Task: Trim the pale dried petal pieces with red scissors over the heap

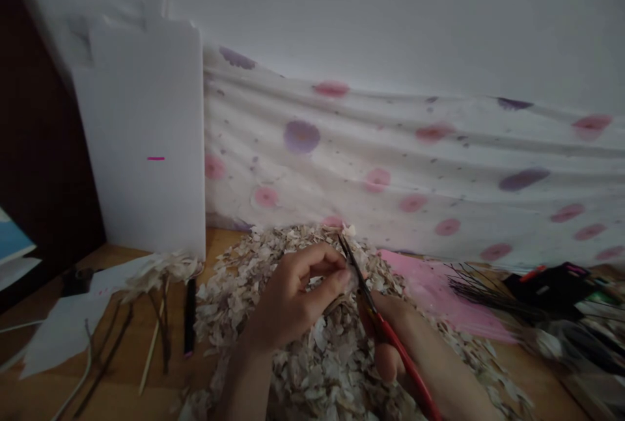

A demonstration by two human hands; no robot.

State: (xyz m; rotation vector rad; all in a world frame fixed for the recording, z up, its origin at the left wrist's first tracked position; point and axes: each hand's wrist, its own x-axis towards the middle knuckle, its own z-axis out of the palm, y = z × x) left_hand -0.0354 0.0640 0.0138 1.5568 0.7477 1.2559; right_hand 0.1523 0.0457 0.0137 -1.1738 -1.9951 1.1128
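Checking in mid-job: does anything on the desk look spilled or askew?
The heap of pale, papery flakes sprawls loosely, with stray flakes trailing right across the wooden tabletop; the white spotted cloth sags unevenly.

I saw a plain white wall (390, 11) with a sagging white cloth (371, 148), spotted pink and purple, hung across it. A white board (141, 135) leaned upright beside a dark wooden panel (43, 148), above a wooden table (219, 248), and the light was dim.
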